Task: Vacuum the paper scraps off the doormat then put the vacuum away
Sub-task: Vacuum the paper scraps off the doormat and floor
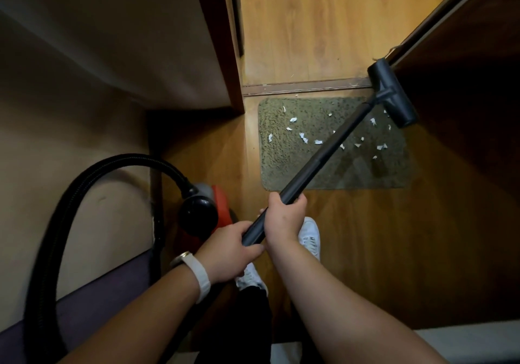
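**Two-handed grip on the vacuum tube (pixel 323 154), nozzle (pixel 392 93) at the far right corner of the doormat (pixel 281 172).**
Your right hand (pixel 284 217) clamps the tube in front. Your left hand (pixel 233 246) wraps it just behind, close together, so you have leverage to steer the nozzle. Paper scraps (pixel 303 137) lie scattered across the doormat, so the sweep looks barely begun. The vacuum body (pixel 202 211) sits to your left, with its hose (pixel 70 203) looped aside.
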Available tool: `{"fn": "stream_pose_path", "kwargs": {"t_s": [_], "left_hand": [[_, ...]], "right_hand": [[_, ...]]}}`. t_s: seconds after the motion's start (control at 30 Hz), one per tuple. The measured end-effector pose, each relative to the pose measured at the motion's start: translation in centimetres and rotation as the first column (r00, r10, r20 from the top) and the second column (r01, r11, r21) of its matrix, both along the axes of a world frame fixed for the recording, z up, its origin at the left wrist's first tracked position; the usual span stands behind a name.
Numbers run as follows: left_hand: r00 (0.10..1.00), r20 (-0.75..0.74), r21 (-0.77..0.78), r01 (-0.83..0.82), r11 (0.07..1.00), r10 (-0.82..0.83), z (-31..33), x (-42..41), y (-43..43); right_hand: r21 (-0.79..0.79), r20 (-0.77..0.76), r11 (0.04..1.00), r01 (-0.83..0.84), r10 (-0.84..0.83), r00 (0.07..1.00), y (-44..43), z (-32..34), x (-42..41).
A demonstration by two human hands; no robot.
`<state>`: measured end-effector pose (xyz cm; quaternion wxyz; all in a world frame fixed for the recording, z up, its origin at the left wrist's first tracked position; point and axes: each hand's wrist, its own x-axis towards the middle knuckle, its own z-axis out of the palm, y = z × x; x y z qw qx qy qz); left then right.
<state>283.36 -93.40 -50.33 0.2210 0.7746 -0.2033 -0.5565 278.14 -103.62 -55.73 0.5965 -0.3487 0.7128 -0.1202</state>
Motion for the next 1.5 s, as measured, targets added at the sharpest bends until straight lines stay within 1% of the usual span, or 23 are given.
{"fn": "stream_pose_path", "kwargs": {"t_s": [0.1, 0.2, 0.27, 0.33, 0.43, 0.6, 0.73, 0.83, 0.97, 1.07, 1.2, 1.23, 1.27, 1.33, 1.37, 1.43, 1.5], "left_hand": [[0.992, 0.085, 0.052, 0.089, 0.995, -0.094, 0.2, 0.1, 0.6], [0.959, 0.173, 0.12, 0.205, 0.971, -0.224, 0.5, -0.3, 1.4], [0.935, 0.224, 0.156, 0.244, 0.957, -0.275, 0.5, -0.6, 2.0], [0.936, 0.237, 0.145, 0.229, 0.962, -0.259, 0.4, -0.7, 2.3], [0.96, 0.189, 0.112, 0.186, 0.976, -0.205, 0.1, -0.7, 2.5], [0.965, 0.194, 0.101, 0.157, 0.982, -0.174, -0.4, -0.4, 3.1], [0.986, 0.113, 0.124, 0.104, 0.987, -0.118, -0.4, 0.0, 4.0], [0.986, 0.107, 0.161, 0.111, 0.981, -0.129, -0.4, 0.3, 4.8], [0.975, 0.154, 0.206, 0.125, 0.971, -0.158, -0.2, 0.5, 5.5], [0.948, 0.242, 0.243, 0.146, 0.959, -0.205, 0.1, 0.5, 5.9], [0.891, 0.38, 0.276, 0.147, 0.95, -0.248, 1.3, 0.4, 6.4], [0.877, 0.428, 0.255, 0.116, 0.96, -0.22, 1.7, 0.2, 6.6], [0.86, 0.488, 0.192, 0.06, 0.98, -0.148, 2.1, 0.0, 7.0], [0.809, 0.585, -0.022, -0.063, 0.998, 0.064, 2.8, -0.5, 8.0], [0.792, 0.591, -0.105, -0.115, 0.988, 0.155, 3.2, -0.7, 8.4], [0.782, 0.544, -0.227, -0.212, 0.95, 0.305, 4.0, -1.6, 9.3], [0.82, 0.434, -0.271, -0.278, 0.922, 0.374, 4.9, -3.3, 9.9]], "right_hand": [[0.013, -0.031, 1.0, -0.008, 0.008, 0.999, 0.0, -0.3, -0.1], [0.008, -0.059, 1.0, 0.001, 0.0, 0.998, -0.4, -0.7, -0.1], [0.012, -0.063, 1.0, -0.001, 0.001, 0.998, -0.5, -0.9, 0.0], [0.008, -0.072, 1.0, -0.007, 0.008, 0.997, -0.4, -1.2, 0.0], [0.006, -0.082, 1.0, -0.023, 0.024, 0.996, 0.0, -1.7, 0.1], [0.037, -0.092, 0.999, -0.021, 0.024, 0.995, 0.7, -2.7, 0.8], [0.089, -0.101, 0.995, -0.044, 0.053, 0.993, 1.9, -3.5, 0.9], [0.104, -0.117, 0.992, -0.065, 0.077, 0.99, 2.9, -4.0, 1.1], [0.105, -0.123, 0.99, -0.094, 0.107, 0.987, 3.9, -4.3, 1.9], [0.085, -0.112, 0.989, -0.122, 0.132, 0.985, 4.3, -4.1, 2.8], [0.079, -0.099, 0.985, -0.155, 0.163, 0.982, 4.3, -2.9, 4.0], [0.081, -0.095, 0.984, -0.16, 0.167, 0.981, 4.4, -2.7, 4.2], [0.076, -0.096, 0.983, -0.167, 0.174, 0.98, 4.4, -2.7, 4.4], [0.082, -0.091, 0.979, -0.187, 0.194, 0.977, 4.6, -2.5, 4.7], [0.076, -0.088, 0.978, -0.193, 0.199, 0.976, 4.7, -2.5, 4.8], [0.062, -0.103, 0.975, -0.213, 0.218, 0.97, 4.6, -2.1, 5.1], [0.05, -0.104, 0.976, -0.214, 0.218, 0.97, 4.6, -2.2, 5.4]]}}
